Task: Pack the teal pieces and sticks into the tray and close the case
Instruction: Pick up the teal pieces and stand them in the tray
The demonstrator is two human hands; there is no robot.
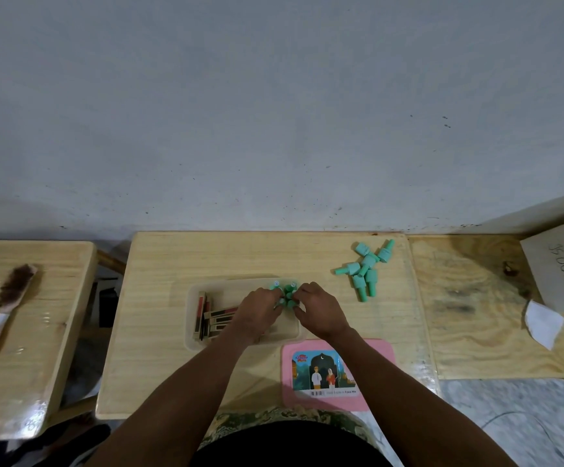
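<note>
Hands, left (259, 306) and right (317, 310), fingers curled onto upright teal pieces (287, 293) at tray (193, 335) far right, apparently seating them tightly beside sticks (211, 316); loose pile (365, 269) waits far right.

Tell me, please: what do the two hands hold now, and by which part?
Both the left hand and the right hand have their fingertips on the teal pieces standing in the tray. The exact part gripped cannot be told.
</note>
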